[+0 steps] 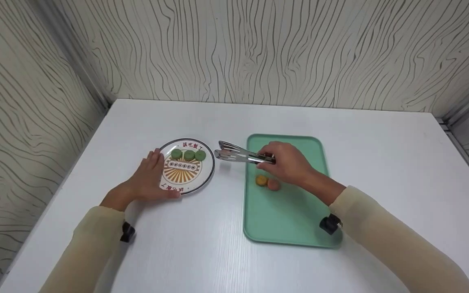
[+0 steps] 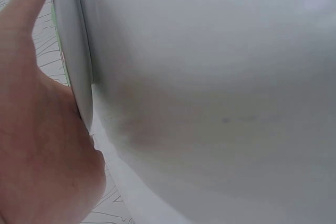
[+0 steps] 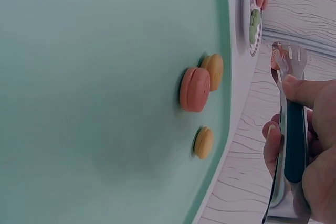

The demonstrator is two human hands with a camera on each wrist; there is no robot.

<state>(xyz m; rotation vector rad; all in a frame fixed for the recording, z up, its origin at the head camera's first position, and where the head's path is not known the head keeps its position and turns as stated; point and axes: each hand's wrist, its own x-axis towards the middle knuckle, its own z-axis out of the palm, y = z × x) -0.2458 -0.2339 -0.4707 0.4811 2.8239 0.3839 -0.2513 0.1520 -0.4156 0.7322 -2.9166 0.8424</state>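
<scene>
Tongs (image 1: 236, 156) of metal are grasped in the right hand (image 1: 285, 160), fingers and thumb closed about the handles, their tips standing in the gap between tray and plate, just beside the plate's rim. Between those tips sits what I judge to be a pinkish macaron (image 3: 276, 59), largely covered by the metal. The left hand (image 1: 147, 177) grasps nothing; it rests against the near-left edge of the round printed plate (image 1: 207, 173), fingers along the rim and thumb stretched along the near side, apparently steadying it. Three green macarons (image 1: 189, 155) lie on the plate in a row towards its far side. On the green tray (image 1: 291, 219), a pink macaron (image 1: 274, 184) touches or nearly touches a yellow macaron (image 1: 261, 180), and the right wrist view shows a smaller yellow macaron (image 3: 203, 142) apart from them. Both vessels rest on the white worktop (image 1: 185, 244). Assessed as a tray-to-plate transfer, the work stands about midway: three pieces placed, one evidently in carriage and not yet set down, three outstanding.
</scene>
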